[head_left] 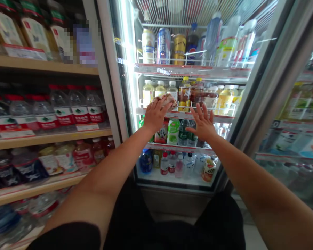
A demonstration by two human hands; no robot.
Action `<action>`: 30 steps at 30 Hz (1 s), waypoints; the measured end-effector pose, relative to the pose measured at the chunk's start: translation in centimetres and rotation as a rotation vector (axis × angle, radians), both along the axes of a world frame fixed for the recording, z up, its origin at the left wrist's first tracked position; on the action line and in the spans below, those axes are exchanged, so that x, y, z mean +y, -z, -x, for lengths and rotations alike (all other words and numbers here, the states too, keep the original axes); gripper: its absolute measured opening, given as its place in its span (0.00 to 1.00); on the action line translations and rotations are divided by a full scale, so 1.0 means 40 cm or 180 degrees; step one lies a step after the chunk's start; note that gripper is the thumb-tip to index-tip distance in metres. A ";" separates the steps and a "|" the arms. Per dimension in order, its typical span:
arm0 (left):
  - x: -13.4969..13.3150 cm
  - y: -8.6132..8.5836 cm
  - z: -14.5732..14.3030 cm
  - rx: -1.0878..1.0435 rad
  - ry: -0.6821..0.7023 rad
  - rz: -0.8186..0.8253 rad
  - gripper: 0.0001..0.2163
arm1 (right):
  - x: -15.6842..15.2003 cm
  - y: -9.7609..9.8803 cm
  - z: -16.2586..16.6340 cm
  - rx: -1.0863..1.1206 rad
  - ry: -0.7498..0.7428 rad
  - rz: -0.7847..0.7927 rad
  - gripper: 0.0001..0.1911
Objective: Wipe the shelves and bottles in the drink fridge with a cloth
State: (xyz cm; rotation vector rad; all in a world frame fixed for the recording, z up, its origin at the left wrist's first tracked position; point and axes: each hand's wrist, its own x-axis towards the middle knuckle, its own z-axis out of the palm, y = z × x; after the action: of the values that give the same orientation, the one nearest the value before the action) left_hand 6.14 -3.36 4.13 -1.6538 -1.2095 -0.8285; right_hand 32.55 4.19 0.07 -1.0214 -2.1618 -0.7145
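My left hand (154,117) is pressed over a crumpled, patterned cloth (171,100), which shows beyond the fingertips. It sits in front of the middle shelf of a lit drinks fridge, apparently against the glass door (177,183). To its right, my right hand (203,124) is raised with the fingers spread and nothing in it. Whether its palm touches the glass I cannot tell. Behind the hands stand yellow drink bottles (225,99), a bottle with a yellow cap (185,92) and a green carton (173,132).
Wooden shelves (49,137) with red-capped water bottles (64,106) line the left side. Cans (163,45) stand on the fridge's upper rack. A metal door frame (273,86) rises on the right, beside another glass-fronted fridge (292,139). My dark-clothed knees are below.
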 end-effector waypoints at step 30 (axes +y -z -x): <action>0.021 -0.029 -0.060 0.0197 0.0138 -0.0024 0.22 | -0.004 0.004 0.000 -0.0026 0.0036 -0.0025 0.57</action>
State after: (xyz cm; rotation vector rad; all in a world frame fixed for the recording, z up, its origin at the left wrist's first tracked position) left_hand 8.56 -2.51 5.29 -1.6927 -1.1303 -0.8017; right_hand 32.57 4.03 -0.08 -1.0293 -2.1600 -0.7330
